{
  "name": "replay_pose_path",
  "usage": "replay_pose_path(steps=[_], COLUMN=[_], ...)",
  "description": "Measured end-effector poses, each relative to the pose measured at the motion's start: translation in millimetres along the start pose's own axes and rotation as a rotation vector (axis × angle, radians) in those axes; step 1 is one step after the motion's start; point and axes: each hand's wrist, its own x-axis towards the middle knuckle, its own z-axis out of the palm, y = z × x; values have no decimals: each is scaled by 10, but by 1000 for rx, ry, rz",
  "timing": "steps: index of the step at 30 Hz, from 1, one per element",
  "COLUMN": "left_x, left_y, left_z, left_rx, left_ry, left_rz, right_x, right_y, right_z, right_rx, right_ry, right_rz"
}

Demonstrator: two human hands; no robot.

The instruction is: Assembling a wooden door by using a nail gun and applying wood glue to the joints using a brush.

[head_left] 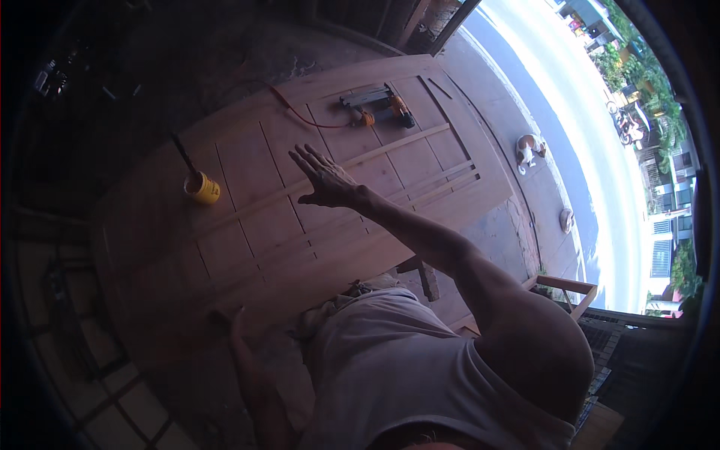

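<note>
A large wooden panel (169, 247), like a door with grooves across its face, lies flat in front of me. My right hand (326, 178) is over its middle with fingers spread, holding nothing. A long thin wooden strip (401, 144) lies across the panel beside that hand; whether the hand touches it is unclear. My left hand (227, 318) is at the panel's near edge, its fingers lost in shadow. Beyond my right hand rests a black and orange nail gun (382, 107). A yellow tub (202, 188) with a dark handle sticking out stands on the panel's left part.
A red hose (296, 112) runs from the nail gun over the far edge. Wooden frame pieces (566, 285) stand at my right. Outside, a white and brown dog (529, 148) and another pale animal (566, 220) are beside the bright road (592, 150).
</note>
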Motion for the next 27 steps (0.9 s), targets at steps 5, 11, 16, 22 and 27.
replay_pose_path(steps=[5,11,16,22,27], left_x=[-98,-116,12,194,-468], left_y=[-78,28,52,-48,258], left_z=[-38,2,87,343,-382], left_rx=[7,-3,-28,-177,-309], left_ry=[28,-15,0,108,-54], left_rz=[-76,-144,-121,-28,136], right_x=[116,-194,-954,-1784,-1947], right_y=[555,501,-233,-1074,-1120], right_z=[-15,558,1443,1760,1818], right_rx=[-111,66,-5,235,-35], right_ry=[-135,50,-599,-736,-1048], right_rz=[438,85,225,-512,-64])
